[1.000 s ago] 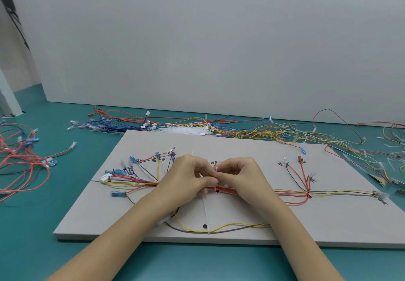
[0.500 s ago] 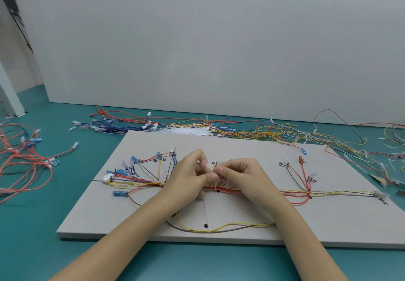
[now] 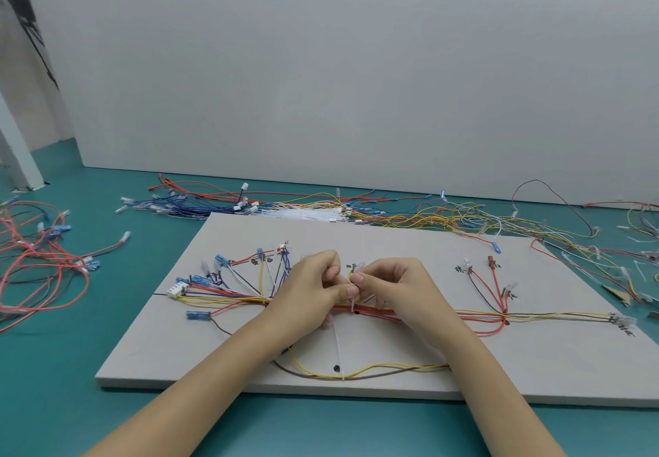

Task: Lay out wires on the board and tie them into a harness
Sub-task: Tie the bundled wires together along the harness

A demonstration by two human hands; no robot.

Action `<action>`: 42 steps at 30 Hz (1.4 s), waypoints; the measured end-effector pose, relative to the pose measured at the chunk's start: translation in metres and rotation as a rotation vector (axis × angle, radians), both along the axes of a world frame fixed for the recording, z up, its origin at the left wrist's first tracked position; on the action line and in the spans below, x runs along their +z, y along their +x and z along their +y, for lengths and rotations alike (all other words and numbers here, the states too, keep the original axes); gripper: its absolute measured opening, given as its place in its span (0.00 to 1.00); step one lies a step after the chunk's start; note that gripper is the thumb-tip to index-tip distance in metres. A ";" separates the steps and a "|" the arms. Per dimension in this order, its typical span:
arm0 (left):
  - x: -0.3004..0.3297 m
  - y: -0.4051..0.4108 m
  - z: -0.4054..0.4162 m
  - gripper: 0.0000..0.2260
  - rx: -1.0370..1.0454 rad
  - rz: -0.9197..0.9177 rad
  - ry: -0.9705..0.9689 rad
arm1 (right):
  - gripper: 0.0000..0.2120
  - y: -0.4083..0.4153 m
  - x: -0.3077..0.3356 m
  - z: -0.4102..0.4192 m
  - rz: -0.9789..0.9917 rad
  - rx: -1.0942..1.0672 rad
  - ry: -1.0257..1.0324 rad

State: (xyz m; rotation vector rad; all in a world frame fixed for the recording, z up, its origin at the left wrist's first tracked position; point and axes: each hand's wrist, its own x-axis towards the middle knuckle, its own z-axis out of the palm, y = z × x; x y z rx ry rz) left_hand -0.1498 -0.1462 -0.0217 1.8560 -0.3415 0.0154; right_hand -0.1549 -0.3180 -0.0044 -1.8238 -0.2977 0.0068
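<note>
A pale grey board [image 3: 392, 242] lies on the teal table. Across its middle runs a bundle of red, yellow and dark wires [image 3: 474, 315], fanning out at the left to blue terminals and a white connector [image 3: 177, 287]. My left hand [image 3: 313, 285] and my right hand [image 3: 396, 289] meet over the bundle's centre. Both pinch a thin white cable tie [image 3: 353, 305] that wraps the red wires there. A second white tie [image 3: 338, 349] lies down the board toward a loose yellow and brown wire loop [image 3: 374, 371].
Loose wires lie behind the board: blue ones [image 3: 185, 205] at the left, yellow and red ones [image 3: 428, 216] at the right. A heap of white cable ties [image 3: 303, 214] rests at the board's far edge. Red wires [image 3: 39, 264] are piled at the far left.
Both hands have stayed over the bundle's centre and risen slightly, fingers working the white tie. The camera has tilted a little.
</note>
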 end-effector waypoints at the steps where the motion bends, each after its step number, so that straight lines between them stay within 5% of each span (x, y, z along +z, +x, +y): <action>1: 0.000 0.000 0.000 0.19 -0.004 -0.003 -0.002 | 0.05 -0.001 0.001 0.000 0.003 0.006 -0.003; 10: 0.000 -0.001 0.000 0.19 -0.026 -0.019 0.020 | 0.05 -0.001 0.005 -0.003 0.108 0.008 0.023; 19: -0.001 -0.005 -0.001 0.18 -0.079 0.027 -0.055 | 0.02 0.008 0.014 -0.011 0.450 0.124 0.101; 31: 0.004 -0.005 0.001 0.24 -0.141 0.168 -0.176 | 0.03 0.000 0.018 -0.006 0.355 0.101 0.003; 42: 0.004 -0.007 0.000 0.10 -0.099 0.225 -0.141 | 0.02 -0.002 0.014 -0.008 0.251 0.099 -0.087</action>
